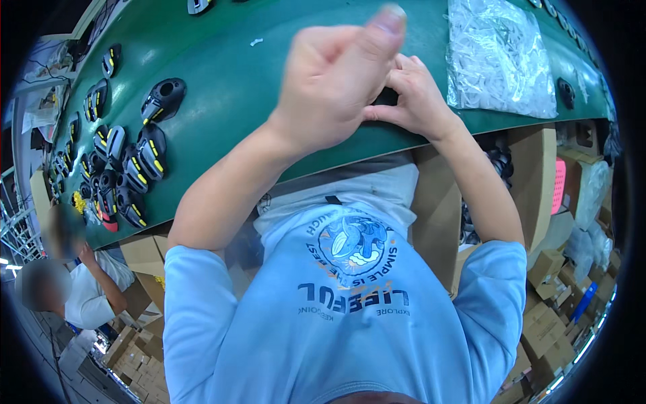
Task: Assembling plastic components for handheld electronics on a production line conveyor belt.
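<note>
My left hand (pixel 330 87) is raised over the green table, its fingers curled into a fist and the thumb pointing up and away. My right hand (pixel 420 101) is just beside it, with thumb and fingers bent in towards the left hand. Both hands look closed, and the left hand covers part of the right fingers. What they hold, if anything, is hidden. Nearest the right hand lies a clear plastic bag (pixel 498 60) full of small whitish pieces. To the left is a black-and-grey moulded shell piece (pixel 163 99) with yellow marks.
Several similar shell pieces (pixel 114 168) cluster on the green table (pixel 229 74) at the left. Open cardboard boxes (pixel 436 202) stand under the table's near edge, one holding dark parts. Another person (pixel 94 289) is at the far left. Stacked cartons (pixel 545 330) fill the lower right.
</note>
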Tool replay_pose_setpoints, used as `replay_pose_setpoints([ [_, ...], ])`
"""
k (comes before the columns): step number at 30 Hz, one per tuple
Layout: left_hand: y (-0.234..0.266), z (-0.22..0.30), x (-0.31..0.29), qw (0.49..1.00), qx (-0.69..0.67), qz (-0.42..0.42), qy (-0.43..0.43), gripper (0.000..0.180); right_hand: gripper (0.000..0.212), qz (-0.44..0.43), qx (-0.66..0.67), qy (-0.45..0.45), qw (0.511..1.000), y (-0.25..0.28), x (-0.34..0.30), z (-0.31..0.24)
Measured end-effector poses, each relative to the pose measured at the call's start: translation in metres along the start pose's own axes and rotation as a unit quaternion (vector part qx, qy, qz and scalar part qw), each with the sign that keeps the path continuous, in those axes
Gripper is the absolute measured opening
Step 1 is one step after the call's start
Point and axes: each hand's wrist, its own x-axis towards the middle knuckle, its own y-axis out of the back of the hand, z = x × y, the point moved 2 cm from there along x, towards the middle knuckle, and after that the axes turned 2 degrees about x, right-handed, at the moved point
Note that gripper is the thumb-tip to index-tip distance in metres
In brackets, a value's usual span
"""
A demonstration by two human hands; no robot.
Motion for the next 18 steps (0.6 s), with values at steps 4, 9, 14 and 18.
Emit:
replay_pose_setpoints([
  [4,0.022,0.035,-0.009,0.987,-0.154,-0.046,-0.004,0.060,0.071,0.001,0.003,-0.012,1.000,-0.002,-0.001,-0.001],
  [9,-0.024,0.029,0.001,0.997,-0.066,0.011,-0.023,0.060,0.068,0.006,-0.001,0.000,1.000,-0.002,-0.003,0.004],
  [14,-0.003,-0.012,0.008,0.991,0.040,0.102,0.079,0.063,0.066,-0.012,-0.011,-0.024,1.000,-0.003,-0.002,-0.004],
  [18,0.049,0.033,0.003,0.991,-0.130,0.008,-0.031,0.049,0.068,-0.001,0.000,-0.020,1.000,0.001,0.006,-0.004],
])
